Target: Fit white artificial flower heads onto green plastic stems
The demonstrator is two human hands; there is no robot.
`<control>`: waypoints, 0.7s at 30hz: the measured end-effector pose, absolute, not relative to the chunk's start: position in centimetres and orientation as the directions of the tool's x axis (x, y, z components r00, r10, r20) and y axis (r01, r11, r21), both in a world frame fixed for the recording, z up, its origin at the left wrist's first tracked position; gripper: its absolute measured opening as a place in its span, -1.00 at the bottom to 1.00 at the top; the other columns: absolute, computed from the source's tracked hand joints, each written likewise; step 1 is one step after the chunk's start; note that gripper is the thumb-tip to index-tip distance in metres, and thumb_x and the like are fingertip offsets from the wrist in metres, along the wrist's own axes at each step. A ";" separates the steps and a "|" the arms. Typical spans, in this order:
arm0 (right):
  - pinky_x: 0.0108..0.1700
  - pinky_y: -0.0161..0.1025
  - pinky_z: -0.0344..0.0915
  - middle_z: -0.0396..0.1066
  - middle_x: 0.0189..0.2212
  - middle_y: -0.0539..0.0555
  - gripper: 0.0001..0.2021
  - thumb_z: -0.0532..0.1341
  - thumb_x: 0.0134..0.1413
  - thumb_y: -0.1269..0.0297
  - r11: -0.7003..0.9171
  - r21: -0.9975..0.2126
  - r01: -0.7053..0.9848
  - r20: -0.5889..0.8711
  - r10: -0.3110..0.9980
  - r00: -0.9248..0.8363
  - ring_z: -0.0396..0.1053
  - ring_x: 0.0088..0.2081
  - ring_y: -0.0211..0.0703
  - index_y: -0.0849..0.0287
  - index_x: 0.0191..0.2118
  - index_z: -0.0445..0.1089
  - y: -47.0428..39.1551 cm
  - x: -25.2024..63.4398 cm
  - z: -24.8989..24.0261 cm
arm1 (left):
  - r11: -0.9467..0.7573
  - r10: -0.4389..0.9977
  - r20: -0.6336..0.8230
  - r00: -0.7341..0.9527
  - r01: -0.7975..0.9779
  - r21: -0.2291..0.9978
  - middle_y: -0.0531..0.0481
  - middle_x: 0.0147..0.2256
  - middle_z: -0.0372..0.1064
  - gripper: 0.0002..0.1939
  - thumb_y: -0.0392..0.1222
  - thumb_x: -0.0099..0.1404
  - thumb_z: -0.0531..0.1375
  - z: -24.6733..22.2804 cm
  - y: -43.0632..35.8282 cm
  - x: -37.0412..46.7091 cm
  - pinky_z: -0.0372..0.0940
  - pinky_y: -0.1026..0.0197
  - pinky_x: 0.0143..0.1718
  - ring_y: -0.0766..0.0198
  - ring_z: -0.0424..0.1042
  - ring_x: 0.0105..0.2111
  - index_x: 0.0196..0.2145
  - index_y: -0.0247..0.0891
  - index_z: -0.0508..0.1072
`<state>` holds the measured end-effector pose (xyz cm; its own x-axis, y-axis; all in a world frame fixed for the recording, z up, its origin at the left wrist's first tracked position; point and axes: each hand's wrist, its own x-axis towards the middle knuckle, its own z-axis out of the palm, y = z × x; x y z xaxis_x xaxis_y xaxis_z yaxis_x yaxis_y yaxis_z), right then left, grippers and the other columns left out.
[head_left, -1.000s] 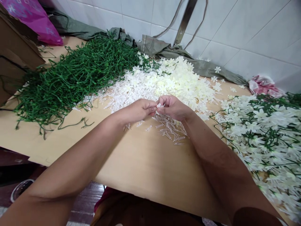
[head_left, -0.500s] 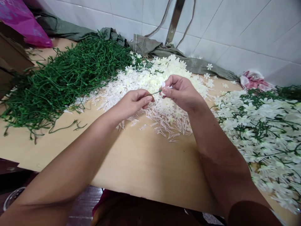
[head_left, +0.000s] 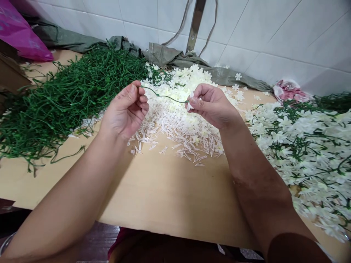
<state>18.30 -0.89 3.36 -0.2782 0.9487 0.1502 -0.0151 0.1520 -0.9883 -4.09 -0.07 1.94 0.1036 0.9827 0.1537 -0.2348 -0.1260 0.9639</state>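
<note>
A thin green artificial flower stem (head_left: 167,96) stretches between my two hands above the board. My left hand (head_left: 126,107) pinches its left end between thumb and fingertips. At the other end, my right hand (head_left: 210,104) grips a white artificial flower (head_left: 190,102) where it meets the stem; the fingers partly hide the petals. Below and behind the hands lies a heap of loose white flower heads (head_left: 182,78), with many thin white stamens (head_left: 189,142) spread in front of it.
Green stems (head_left: 68,87) are piled at the left. Finished-looking white flowers on green stems (head_left: 307,146) cover the right side. Crumpled grey fabric (head_left: 219,76) runs along the tiled wall (head_left: 268,40); a pink bag (head_left: 24,33) sits at the far left.
My left hand has moved left and slightly up along the stem, so a longer stretch of it shows. The right hand stays nearly in place, still holding the flower.
</note>
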 end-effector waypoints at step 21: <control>-0.06 -0.05 0.18 0.33 -0.27 0.22 -0.94 0.18 0.03 0.51 0.481 -0.239 0.843 0.235 0.871 -0.431 0.22 -0.15 -0.02 0.29 -0.33 0.36 -0.7 14.0 -2.2 | 0.233 0.961 -0.095 0.261 -0.569 0.788 0.10 -0.62 0.05 -0.65 -0.23 0.41 -0.09 3.8 -1.5 -3.6 0.15 0.37 -0.59 0.49 0.11 -0.63 -0.46 -0.25 0.37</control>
